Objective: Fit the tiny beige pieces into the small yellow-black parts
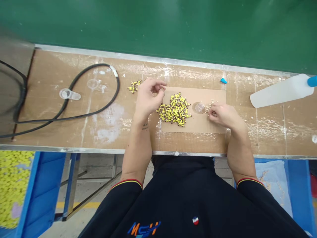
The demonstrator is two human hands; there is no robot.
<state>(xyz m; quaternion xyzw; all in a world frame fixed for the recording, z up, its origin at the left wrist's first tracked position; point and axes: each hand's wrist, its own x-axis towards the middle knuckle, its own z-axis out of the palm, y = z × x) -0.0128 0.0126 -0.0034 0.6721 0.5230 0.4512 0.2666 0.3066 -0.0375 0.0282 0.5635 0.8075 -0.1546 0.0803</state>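
My left hand (pixel 150 96) hovers over the left edge of a flat cardboard sheet (pixel 210 127), its fingers curled toward the thumb. Whatever it may pinch is too small to make out. Just right of it lies a heap of small yellow figures with dark ends (pixel 175 109). On the sheet's right part, my right hand (pixel 225 115) has its fingertips pinched together beside a scatter of tiny beige pieces (pixel 210 105). Its fingers hide what they may hold. Between the heap and those pieces stands a small clear cup (pixel 199 107).
A smaller cluster of yellow figures (pixel 133 86) lies behind my left hand. A black cable (pixel 86 115) loops across the left, near a clear plastic scoop (pixel 71 95). Rightward are a blue cap (pixel 223 80) and a white bottle (pixel 282 92). Blue bins (pixel 42 188) stand below the table.
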